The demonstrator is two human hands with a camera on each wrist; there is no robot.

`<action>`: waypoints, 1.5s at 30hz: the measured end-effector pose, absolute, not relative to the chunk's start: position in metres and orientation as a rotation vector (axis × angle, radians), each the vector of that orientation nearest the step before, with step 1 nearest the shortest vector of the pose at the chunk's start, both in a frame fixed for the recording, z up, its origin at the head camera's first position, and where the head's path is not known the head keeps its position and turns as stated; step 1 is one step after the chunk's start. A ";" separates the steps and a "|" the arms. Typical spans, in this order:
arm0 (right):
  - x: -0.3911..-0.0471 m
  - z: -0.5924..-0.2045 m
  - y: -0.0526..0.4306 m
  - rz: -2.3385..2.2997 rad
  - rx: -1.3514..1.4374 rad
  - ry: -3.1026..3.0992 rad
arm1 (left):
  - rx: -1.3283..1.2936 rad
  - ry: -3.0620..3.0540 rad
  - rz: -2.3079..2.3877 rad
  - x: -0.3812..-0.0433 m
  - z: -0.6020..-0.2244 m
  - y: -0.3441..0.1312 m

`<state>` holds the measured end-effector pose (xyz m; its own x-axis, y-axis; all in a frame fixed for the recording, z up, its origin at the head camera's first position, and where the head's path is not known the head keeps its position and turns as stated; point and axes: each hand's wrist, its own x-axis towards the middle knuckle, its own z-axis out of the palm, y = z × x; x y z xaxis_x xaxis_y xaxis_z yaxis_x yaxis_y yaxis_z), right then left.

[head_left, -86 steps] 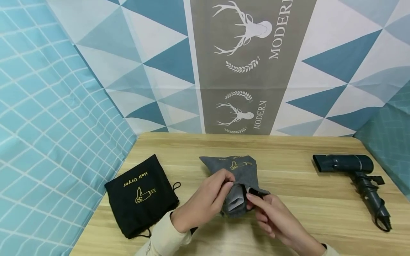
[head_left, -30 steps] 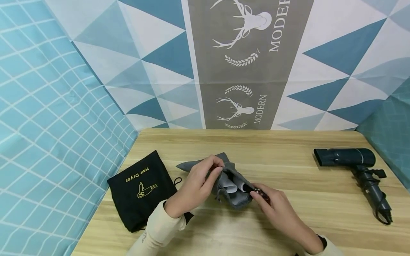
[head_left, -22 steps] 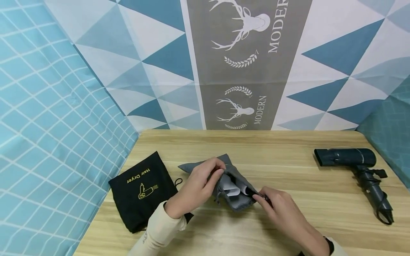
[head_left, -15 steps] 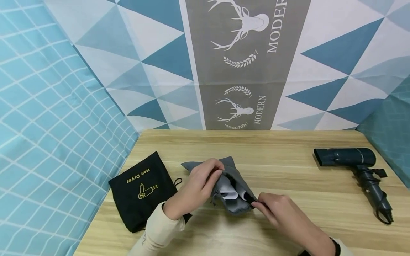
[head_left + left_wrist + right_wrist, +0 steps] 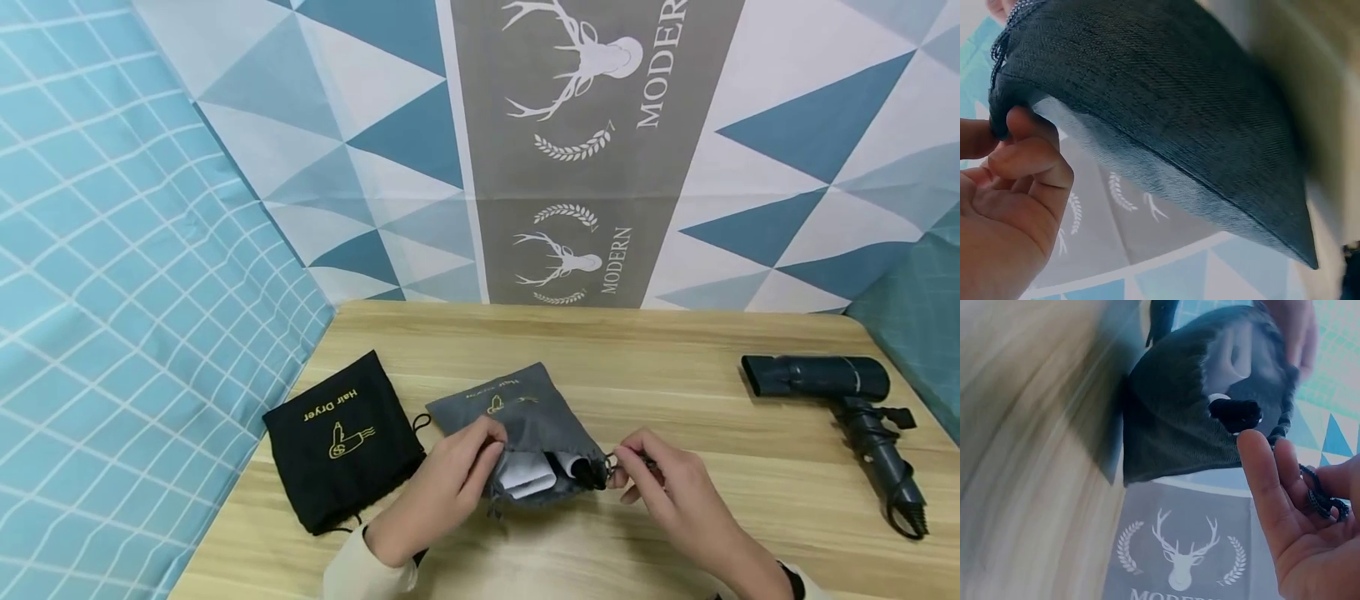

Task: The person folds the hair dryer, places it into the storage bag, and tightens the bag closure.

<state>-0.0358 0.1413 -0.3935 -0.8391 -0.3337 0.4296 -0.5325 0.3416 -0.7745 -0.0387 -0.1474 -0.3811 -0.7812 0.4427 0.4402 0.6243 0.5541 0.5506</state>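
Gray pouch spreading flatter, print now showing; I'm seeing it lying between left hand, pinching its rim, and right hand, pinching drawstring.

A black pouch and dark hair dryer lie well apart.

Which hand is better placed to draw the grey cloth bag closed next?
Probably the right hand: it holds the dark braided cord running from the grey cloth bag. The left hand pinches the bag's edge, perhaps better for steadying.
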 end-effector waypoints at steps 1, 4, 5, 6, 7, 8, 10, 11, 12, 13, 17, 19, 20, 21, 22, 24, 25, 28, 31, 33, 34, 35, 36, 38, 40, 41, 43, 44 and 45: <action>-0.035 -0.394 0.141 1.559 0.773 -2.393 | -0.886 -2.542 -1.017 -0.036 -0.386 -0.148; -0.032 -0.394 0.141 1.685 0.742 -2.315 | -0.938 -2.588 -0.860 -0.029 -0.402 -0.145; -0.030 -0.394 0.142 1.703 0.739 -2.288 | -0.968 -2.609 -0.792 -0.029 -0.407 -0.143; -0.028 -0.394 0.143 1.710 0.732 -2.263 | -0.996 -2.635 -0.729 -0.028 -0.411 -0.141; -0.026 -0.394 0.144 1.710 0.726 -2.248 | -1.018 -2.663 -0.664 -0.027 -0.415 -0.140; -0.024 -0.395 0.145 1.704 0.717 -2.240 | -1.032 -2.694 -0.615 -0.026 -0.417 -0.138; -0.019 -0.395 0.147 1.677 0.675 -2.251 | -1.014 -2.752 -0.504 -0.024 -0.420 -0.135; -0.017 -0.395 0.148 1.663 0.649 -2.265 | -0.995 -2.782 -0.453 -0.022 -0.420 -0.135; -0.015 -0.396 0.150 1.659 0.625 -2.276 | -0.976 -2.812 -0.409 -0.021 -0.421 -0.134; -0.013 -0.397 0.151 1.657 0.601 -2.285 | -0.961 -2.840 -0.367 -0.020 -0.421 -0.133; -0.010 -0.401 0.154 1.702 0.550 -2.286 | -0.901 -2.936 -0.206 -0.016 -0.424 -0.127; -0.009 -0.404 0.156 1.733 0.562 -2.287 | -0.858 -2.980 -0.161 -0.015 -0.425 -0.125; -0.009 -0.405 0.157 1.749 0.571 -2.292 | -0.828 -3.007 -0.139 -0.014 -0.426 -0.125; -0.009 -0.407 0.158 1.760 0.578 -2.298 | -0.793 -3.032 -0.128 -0.014 -0.426 -0.125; -0.009 -0.408 0.159 1.768 0.583 -2.308 | -0.760 -3.058 -0.111 -0.014 -0.426 -0.126; -0.009 -0.410 0.161 1.781 0.557 -2.335 | -0.684 -3.104 -0.110 -0.015 -0.427 -0.129; -0.010 -0.411 0.162 1.786 0.534 -2.349 | -0.643 -3.124 -0.127 -0.016 -0.427 -0.131; -0.011 -0.414 0.164 1.795 0.501 -2.384 | -0.544 -3.130 -0.195 -0.020 -0.431 -0.138; -0.014 -0.420 0.167 1.828 0.560 -2.366 | -0.507 -3.091 -0.291 -0.024 -0.435 -0.143; -0.016 -0.422 0.169 1.844 0.565 -2.363 | -0.497 -3.082 -0.345 -0.026 -0.437 -0.146; -0.016 -0.423 0.169 1.847 0.554 -2.366 | -0.492 -3.086 -0.367 -0.027 -0.437 -0.147; -0.016 -0.423 0.170 1.852 0.530 -2.375 | -0.491 -3.088 -0.383 -0.028 -0.437 -0.148; -0.017 -0.423 0.171 1.844 0.488 -2.396 | -0.487 -3.101 -0.399 -0.029 -0.437 -0.149; -0.018 -0.420 0.172 1.813 0.372 -2.467 | -0.504 -3.121 -0.395 -0.030 -0.438 -0.151; -0.021 -0.420 0.175 1.787 0.275 -2.534 | -0.553 -3.134 -0.391 -0.031 -0.438 -0.153; -0.023 -0.421 0.177 1.782 0.253 -2.561 | -0.589 -3.131 -0.395 -0.031 -0.437 -0.154; -0.028 -0.424 0.184 1.822 0.230 -2.613 | -0.663 -3.104 -0.465 -0.032 -0.435 -0.157; -0.031 -0.426 0.189 1.850 0.253 -2.649 | -0.692 -3.084 -0.522 -0.033 -0.434 -0.160; -0.034 -0.429 0.195 1.906 0.284 -2.686 | -0.718 -3.064 -0.609 -0.034 -0.431 -0.162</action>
<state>-0.0342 0.1947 -0.4286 -0.9719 -0.2328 -0.0345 -0.0444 0.3252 -0.9446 -0.0338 -0.1617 -0.4314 -0.8978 0.4399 0.0237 0.4155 0.8278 0.3771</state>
